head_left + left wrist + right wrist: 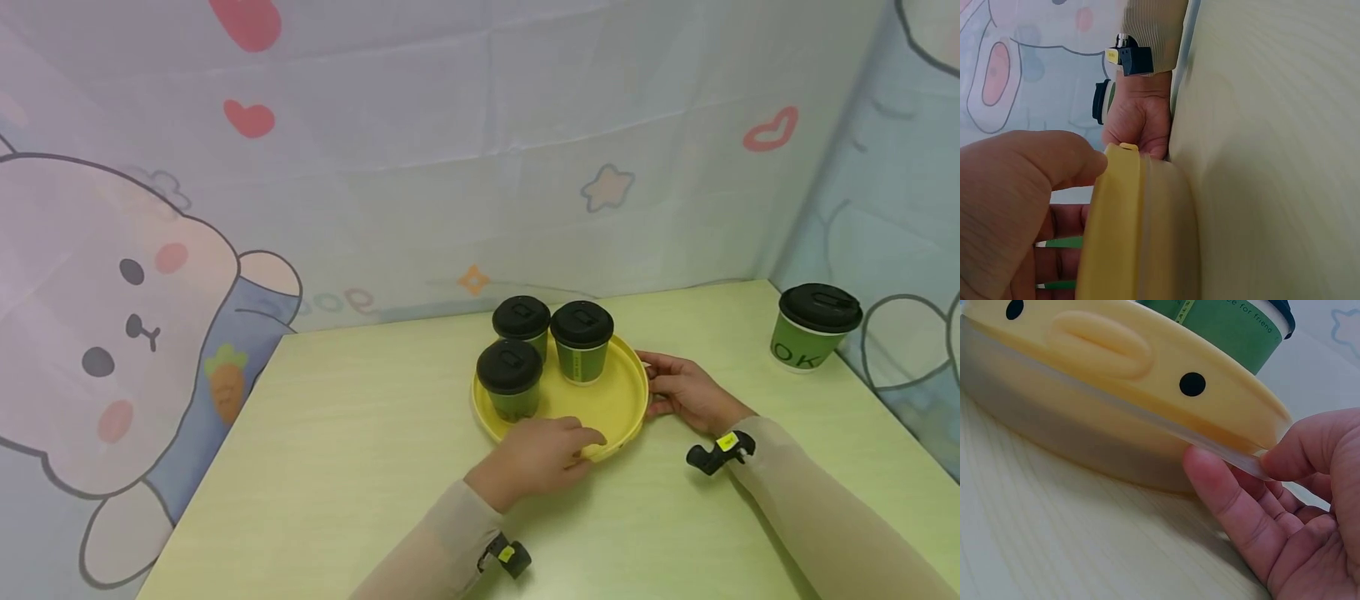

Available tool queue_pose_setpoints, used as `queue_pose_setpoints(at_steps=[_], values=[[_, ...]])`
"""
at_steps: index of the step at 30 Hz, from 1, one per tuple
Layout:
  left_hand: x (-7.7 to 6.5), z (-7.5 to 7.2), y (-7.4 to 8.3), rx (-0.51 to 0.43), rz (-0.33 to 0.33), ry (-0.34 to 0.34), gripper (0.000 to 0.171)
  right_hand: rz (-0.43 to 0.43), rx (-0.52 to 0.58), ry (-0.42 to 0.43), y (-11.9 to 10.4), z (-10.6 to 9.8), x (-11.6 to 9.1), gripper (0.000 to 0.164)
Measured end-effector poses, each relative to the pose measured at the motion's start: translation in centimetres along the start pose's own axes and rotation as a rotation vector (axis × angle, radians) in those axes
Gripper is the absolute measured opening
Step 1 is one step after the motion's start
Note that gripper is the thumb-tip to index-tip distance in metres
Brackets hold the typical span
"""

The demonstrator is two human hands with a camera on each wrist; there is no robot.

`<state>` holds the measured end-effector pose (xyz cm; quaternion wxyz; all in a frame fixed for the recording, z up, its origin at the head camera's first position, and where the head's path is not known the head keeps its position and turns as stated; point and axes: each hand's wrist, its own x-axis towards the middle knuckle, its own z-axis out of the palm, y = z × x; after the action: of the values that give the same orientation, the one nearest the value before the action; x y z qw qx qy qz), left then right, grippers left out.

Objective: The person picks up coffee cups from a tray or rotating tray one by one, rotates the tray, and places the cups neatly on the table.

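Observation:
A round yellow tray with a duck-like face on its side is at mid-table. Standing on it are three green paper cups with black lids: front-left cup, back cup and right cup. My left hand grips the tray's near rim, the thumb against the wall and the other fingers inside it. At the right side, my right hand pinches the tray's edge, thumb above and fingers below. The front-left cup partly hides the back cup.
Another green cup with a black lid, marked OK, stands apart near the table's right edge. A printed cloth hangs behind the pale table, and another cloth hangs along the right side.

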<state>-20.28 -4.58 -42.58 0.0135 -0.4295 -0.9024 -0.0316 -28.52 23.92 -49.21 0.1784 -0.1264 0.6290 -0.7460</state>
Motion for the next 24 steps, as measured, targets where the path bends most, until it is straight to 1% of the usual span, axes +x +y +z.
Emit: queue_pose_setpoints(at_steps=[3, 7, 15, 20, 24], values=[[0.2, -0.3, 0.4, 0.014, -0.023, 0.022, 0.034, 0.003, -0.007, 0.006, 0.0, 0.0, 0.0, 0.062], [0.9, -0.5, 1.1, 0.031, -0.04, 0.044, 0.038, 0.008, -0.018, 0.02, 0.1, 0.0, 0.1, 0.061], [2.8, -0.4, 2.3, 0.028, -0.11, 0.02, 0.045, -0.002, -0.029, 0.017, 0.4, -0.1, 0.0, 0.061], [3.4, -0.4, 2.7, 0.026, -0.118, 0.001, 0.044, -0.026, -0.026, 0.002, 0.4, -0.2, -0.1, 0.061], [3.7, -0.3, 2.7, 0.018, -0.115, -0.02, 0.042, -0.027, -0.022, 0.003, 0.4, -0.2, 0.0, 0.062]])
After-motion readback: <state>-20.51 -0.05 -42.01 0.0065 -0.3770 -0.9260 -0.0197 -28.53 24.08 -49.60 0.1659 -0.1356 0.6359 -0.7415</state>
